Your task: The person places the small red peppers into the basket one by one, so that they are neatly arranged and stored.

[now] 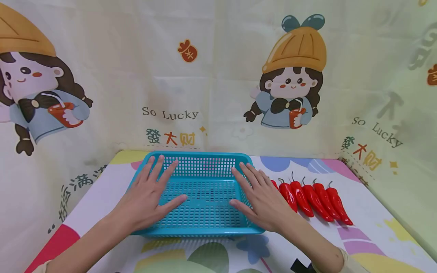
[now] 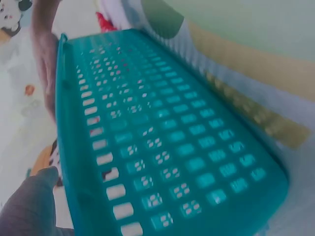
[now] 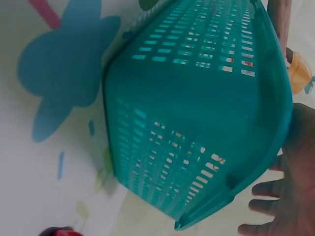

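**On the table, two flat hands on a teal basket**

In the middle of the patterned tablecloth (image 1: pixel 102 189) sits the teal plastic basket (image 1: pixel 205 167), its mesh floor bare, its far wall close to the cartoon-printed backdrop (image 1: pixel 218 76). The left hand (image 1: pixel 150 199) lies over the basket's left rim, fingers straight and spread, thumb pointing inward across the mesh floor. The right hand (image 1: pixel 261 199) mirrors it on the right rim, fingers just as straight, thumb angled in toward the centre. Neither hand curls round anything; both rest open-palmed against the basket.

From the left wrist view the basket's long perforated side fills the picture, a thumb tip showing at the lower left corner, and the other hand visible beyond the far rim. From the right wrist view the basket's rounded corner bulges up close, fingertips showing past its rim at the lower right.

Just to the right of the basket, five red chili peppers (image 1: pixel 312 199) lie side by side in a neat row, stems pointing away, the nearest one partly hidden behind the right hand.
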Demonstrator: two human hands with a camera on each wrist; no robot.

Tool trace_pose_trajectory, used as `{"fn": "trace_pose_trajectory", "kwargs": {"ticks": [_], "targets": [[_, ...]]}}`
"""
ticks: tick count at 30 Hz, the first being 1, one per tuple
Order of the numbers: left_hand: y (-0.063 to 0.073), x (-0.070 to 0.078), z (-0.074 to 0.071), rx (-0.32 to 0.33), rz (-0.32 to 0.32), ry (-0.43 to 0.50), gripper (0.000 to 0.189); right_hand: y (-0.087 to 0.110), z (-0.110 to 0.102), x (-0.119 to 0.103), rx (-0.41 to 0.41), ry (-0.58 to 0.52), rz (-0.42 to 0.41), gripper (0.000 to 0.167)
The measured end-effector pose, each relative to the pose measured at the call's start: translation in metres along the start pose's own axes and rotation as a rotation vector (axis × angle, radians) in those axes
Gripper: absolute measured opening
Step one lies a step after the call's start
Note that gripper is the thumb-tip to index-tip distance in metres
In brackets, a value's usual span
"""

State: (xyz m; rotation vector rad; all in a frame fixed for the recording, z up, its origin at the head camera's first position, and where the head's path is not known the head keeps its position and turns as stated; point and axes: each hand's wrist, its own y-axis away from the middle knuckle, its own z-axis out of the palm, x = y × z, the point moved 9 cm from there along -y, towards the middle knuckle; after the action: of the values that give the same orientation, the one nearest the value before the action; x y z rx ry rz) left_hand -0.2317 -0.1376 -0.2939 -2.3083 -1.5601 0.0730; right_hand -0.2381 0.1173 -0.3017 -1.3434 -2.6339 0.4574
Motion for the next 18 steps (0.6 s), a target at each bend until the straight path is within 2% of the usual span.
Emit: {"fn": "trace_pose_trajectory", "kwargs": {"ticks": [10,14,18], "targets": [[0.020,-0.029,-0.027,0.113,-0.050,0.086,0.093,0.022,-0.019,0.010,0.103,-0.048,0.000,0.085],[0.033,-0.049,-0.029,0.141,-0.111,0.161,0.092,0.030,-0.023,0.020,0.139,-0.076,0.015,0.085],[0.046,-0.072,-0.027,0.165,-0.168,0.244,0.090,0.037,-0.020,0.038,0.134,-0.113,0.077,0.087]]}}
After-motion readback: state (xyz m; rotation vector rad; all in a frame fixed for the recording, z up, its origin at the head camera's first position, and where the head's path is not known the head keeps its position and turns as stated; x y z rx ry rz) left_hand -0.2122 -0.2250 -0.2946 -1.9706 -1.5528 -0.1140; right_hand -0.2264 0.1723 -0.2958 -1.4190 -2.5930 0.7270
